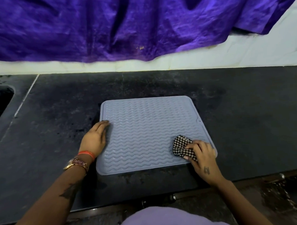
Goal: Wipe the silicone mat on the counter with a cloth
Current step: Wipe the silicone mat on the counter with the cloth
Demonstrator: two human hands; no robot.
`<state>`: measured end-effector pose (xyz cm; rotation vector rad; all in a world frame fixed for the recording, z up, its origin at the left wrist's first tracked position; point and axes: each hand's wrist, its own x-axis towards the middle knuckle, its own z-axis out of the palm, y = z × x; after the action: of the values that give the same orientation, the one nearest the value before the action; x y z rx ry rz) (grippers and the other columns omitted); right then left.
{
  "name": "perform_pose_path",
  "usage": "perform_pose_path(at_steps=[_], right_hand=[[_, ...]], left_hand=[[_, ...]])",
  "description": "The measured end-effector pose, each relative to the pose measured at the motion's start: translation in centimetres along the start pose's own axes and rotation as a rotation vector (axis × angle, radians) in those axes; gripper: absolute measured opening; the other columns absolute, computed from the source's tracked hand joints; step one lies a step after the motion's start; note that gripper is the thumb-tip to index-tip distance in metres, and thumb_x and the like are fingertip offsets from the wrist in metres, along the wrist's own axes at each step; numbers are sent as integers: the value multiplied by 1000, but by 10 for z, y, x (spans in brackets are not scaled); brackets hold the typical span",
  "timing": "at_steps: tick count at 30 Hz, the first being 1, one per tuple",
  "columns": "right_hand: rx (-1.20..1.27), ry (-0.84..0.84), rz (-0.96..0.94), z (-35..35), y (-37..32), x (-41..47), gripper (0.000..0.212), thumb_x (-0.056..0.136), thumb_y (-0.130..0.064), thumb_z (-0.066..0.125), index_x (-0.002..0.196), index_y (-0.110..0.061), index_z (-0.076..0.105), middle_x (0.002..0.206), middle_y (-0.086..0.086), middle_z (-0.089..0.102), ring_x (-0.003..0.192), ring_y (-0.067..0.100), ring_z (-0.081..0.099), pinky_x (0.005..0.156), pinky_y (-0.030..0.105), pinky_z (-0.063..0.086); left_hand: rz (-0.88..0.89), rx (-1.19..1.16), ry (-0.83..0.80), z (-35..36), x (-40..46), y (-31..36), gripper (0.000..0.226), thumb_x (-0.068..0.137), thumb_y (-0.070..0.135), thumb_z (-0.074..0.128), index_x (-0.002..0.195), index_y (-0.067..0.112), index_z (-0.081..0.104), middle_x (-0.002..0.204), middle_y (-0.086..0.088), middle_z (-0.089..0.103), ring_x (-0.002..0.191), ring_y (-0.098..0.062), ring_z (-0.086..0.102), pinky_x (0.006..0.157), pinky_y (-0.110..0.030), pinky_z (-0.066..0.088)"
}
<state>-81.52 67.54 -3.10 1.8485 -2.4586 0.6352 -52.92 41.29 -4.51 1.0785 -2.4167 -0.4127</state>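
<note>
Sink cutout: we note a dark recess [0,99] at the 9 o'clock edge of the view, set into the counter.
Counter: we record a dark speckled stone surface [246,125] spanning the width, with a pale seam line running diagonally near the recess.
Left hand: our left hand [94,137] lies flat, fingers straight and together, pressing on the mat's 9 o'clock edge; fingertips point toward 1 o'clock. An orange band [86,154] and a gold-toned watch [77,163] sit on that wrist.
Mat: the grey silicone mat [145,132], ribbed with wavy lines, lies flat on the counter at centre, slightly skewed, its near edge close to the counter's front edge.
Cloth: the black-and-white checked cloth [181,145] is bunched on the mat near its 4 o'clock corner.
Right hand: our right hand [203,157] grips the cloth, fingers curled over its bunched end, holding it against the mat.
Backdrop: purple fabric [124,25] hangs at 12 o'clock over a white wall [243,55].
Clothing: lilac garment [165,217] at 6 o'clock.
</note>
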Motion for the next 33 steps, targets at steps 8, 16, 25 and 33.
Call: perform_pose_path(at_steps=[8, 16, 25, 33], right_hand=[[20, -16, -95, 7, -13, 4, 34, 73, -19, 76, 103, -19, 61, 108, 4, 58, 97, 19, 44, 74, 45, 46], [19, -45, -184, 13, -33, 8, 25, 85, -43, 49, 106, -31, 50, 106, 0, 57, 96, 14, 44, 78, 31, 33], [4, -84, -201, 21, -53, 7, 30, 80, -37, 61, 106, -33, 50, 106, -1, 57, 94, 15, 46, 77, 29, 32], [33, -99, -296, 24, -84, 18, 27, 86, -46, 50, 105, -28, 57, 104, -3, 59, 96, 11, 42, 79, 29, 35]], left_hand=[[-94, 44, 84, -3, -2, 3, 29, 88, 3, 53, 116, 2, 61, 123, -17, 59, 122, -38, 50, 97, -48, 46], [-165, 36, 55, -5, -1, 4, 30, 89, 7, 52, 118, 4, 60, 125, -15, 58, 125, -35, 46, 100, -47, 44], [-175, 31, 48, -9, -2, 9, 35, 87, 15, 45, 115, 4, 61, 123, -16, 59, 121, -36, 51, 98, -44, 44], [-198, 28, 34, -10, -2, 8, 32, 88, 13, 49, 117, 6, 61, 125, -14, 58, 121, -34, 50, 99, -42, 43]])
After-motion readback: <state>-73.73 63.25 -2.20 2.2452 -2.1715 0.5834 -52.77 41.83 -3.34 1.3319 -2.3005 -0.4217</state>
